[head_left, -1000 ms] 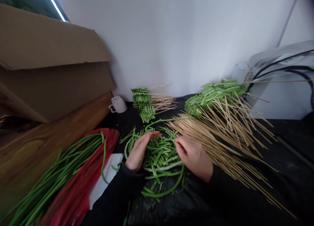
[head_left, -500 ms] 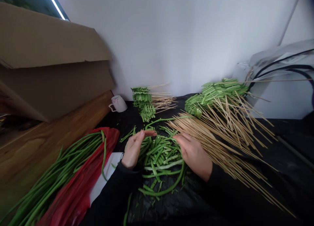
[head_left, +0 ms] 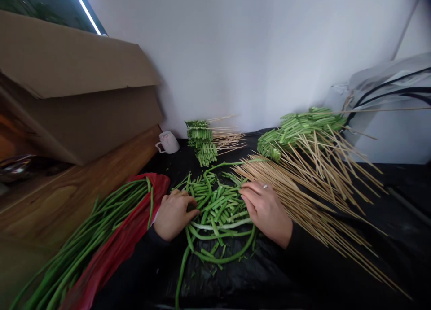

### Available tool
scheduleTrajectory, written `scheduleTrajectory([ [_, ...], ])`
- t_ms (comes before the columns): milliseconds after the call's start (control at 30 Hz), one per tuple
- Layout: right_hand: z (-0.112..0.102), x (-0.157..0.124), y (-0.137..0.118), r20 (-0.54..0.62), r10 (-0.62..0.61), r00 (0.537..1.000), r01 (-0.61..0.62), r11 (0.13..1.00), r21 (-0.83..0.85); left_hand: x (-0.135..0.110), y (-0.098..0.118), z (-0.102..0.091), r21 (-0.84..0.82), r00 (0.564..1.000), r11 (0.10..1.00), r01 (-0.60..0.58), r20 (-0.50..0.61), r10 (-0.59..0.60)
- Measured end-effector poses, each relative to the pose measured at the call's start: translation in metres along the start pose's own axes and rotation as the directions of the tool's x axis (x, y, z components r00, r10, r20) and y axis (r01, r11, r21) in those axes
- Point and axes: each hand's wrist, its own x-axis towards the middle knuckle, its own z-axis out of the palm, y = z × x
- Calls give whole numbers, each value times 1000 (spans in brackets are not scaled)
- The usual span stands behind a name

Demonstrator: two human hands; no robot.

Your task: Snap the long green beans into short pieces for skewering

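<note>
A loose heap of cut green long bean pieces lies in front of me, with longer uncut beans curving around its near side. At the heap's left edge, my left hand rests palm down, fingers bent and thumb apart from them; no held thing shows in it. On the right edge is my right hand, wearing a ring, its fingers drawn together at the beans. Its fingertips are partly hidden, so what they hold, if anything, cannot be made out. Bare bamboo skewers lie just right of it.
Skewered bean pieces are stacked in a small pile and a larger pile by the wall. Whole long beans lie on a red plastic bag. A white mug and a cardboard box stand left. Black plastic sheeting covers the table.
My left hand has lowered and shifted left, its raised, stretched fingers now bent down at the heap's edge. My right hand stays nearly in place. The view has shifted slightly.
</note>
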Motion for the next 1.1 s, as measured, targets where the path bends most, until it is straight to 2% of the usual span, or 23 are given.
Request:
scheduleTrajectory([
  [100, 0, 0, -1, 6, 0, 1000, 0, 1000, 6, 4, 8, -1, 11, 999, 1000, -19, -39, 20],
  [200, 0, 0, -1, 7, 2, 1000, -3, 1000, 11, 15, 11, -6, -239, 986, 970, 43, -146, -79],
  [267, 0, 1, -2, 5, 2, 1000, -2, 1000, 12, 24, 12, -11, -502, 952, 863, 46, -239, -190],
  [367, 0, 1, -2, -1, -1, 1000, 1, 1000, 7, 38, 19, -18, -790, 864, 596, -142, -393, -316],
  [467, -1, 2, -4, 0, -1, 1000, 1, 1000, 22, 51, 32, -26, -858, 787, 373, -353, -488, -378],
  [533, -2, 2, -5, 17, -10, 1000, 10, 999, 47, 59, 42, -29, -860, 764, 273, -431, -509, -396],
  [600, -2, 1, -7, 46, -30, 998, 27, 997, 65, 65, 50, -30, -862, 765, 207, -463, -506, -399],
  [667, 0, 0, -9, 83, -56, 995, 51, 996, 69, 70, 56, -28, -872, 785, 176, -457, -488, -381],
  [767, 3, -2, -11, 135, -78, 988, 68, 995, 76, 71, 62, -23, -882, 825, 205, -425, -470, -314],
  [867, 4, -2, -13, 137, -23, 990, 0, 986, 164, 65, 67, -14, -864, 860, 296, -408, -472, -194],
  [900, 2, -1, -13, 124, 19, 992, -47, 972, 231, 62, 69, -10, -843, 870, 354, -404, -474, -135],
  [967, -1, 2, -13, 115, 130, 985, -166, 896, 412, 55, 73, -1, -729, 875, 539, -421, -483, 29],
  [1000, -3, 3, -12, 135, 186, 973, -229, 831, 507, 51, 74, 4, -609, 862, 651, -453, -485, 146],
  [1033, -4, 5, -11, 174, 235, 956, -292, 754, 589, 48, 75, 8, -451, 832, 736, -505, -481, 276],
  [1100, -6, 8, -8, 288, 303, 908, -415, 572, 707, 44, 77, 17, -141, 745, 782, -607, -442, 499],
])
